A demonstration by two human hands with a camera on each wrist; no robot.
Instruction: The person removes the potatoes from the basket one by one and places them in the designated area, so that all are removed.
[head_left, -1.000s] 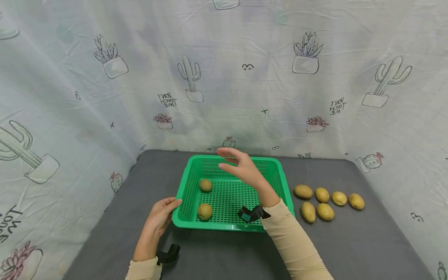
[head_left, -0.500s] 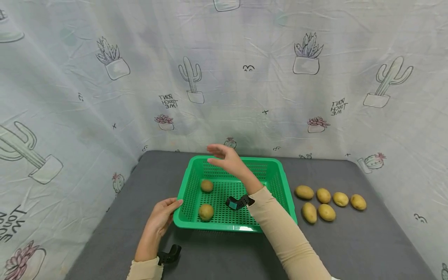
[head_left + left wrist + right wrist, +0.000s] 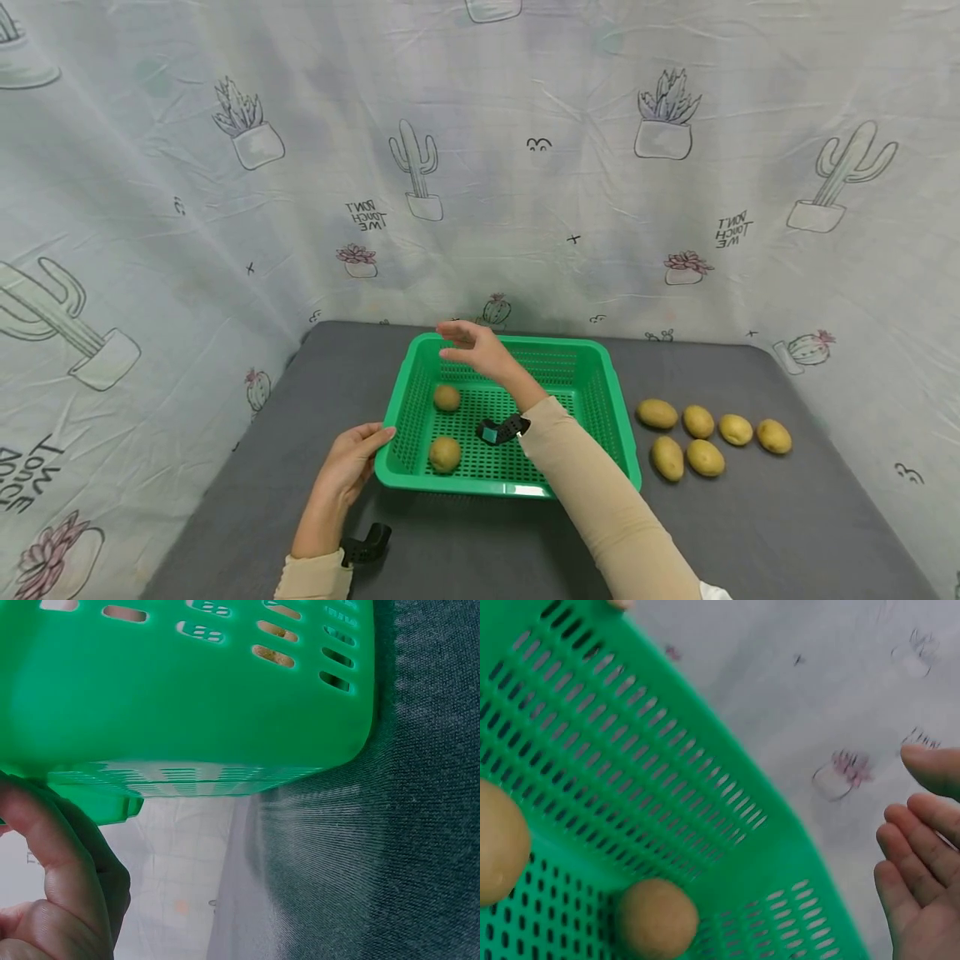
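A green plastic basket (image 3: pixel 510 487) with slotted walls stands on the grey cloth. My left hand (image 3: pixel 351 460) pinches the rim at its near left corner, thumb on top; the left wrist view shows the curled fingers (image 3: pixel 67 870) against the outside. Over the back left part of the basket is my right hand (image 3: pixel 480 350), fingers spread and nothing in them. Two potatoes lie inside along the left side, one farther back (image 3: pixel 447 397) and one nearer (image 3: pixel 445 454). In the right wrist view, the right hand (image 3: pixel 922 862) is apart from the rim.
Right of the basket, several loose potatoes lie in two loose rows, among them one at the back (image 3: pixel 657 413) and one in front (image 3: pixel 667 458). A pale curtain (image 3: pixel 480 167) with cactus prints hangs behind and at both sides of the grey table (image 3: pixel 757 525).
My right hand has moved left over the basket to its back left part, coming slightly lower at the end. The left hand keeps its grip on the rim.
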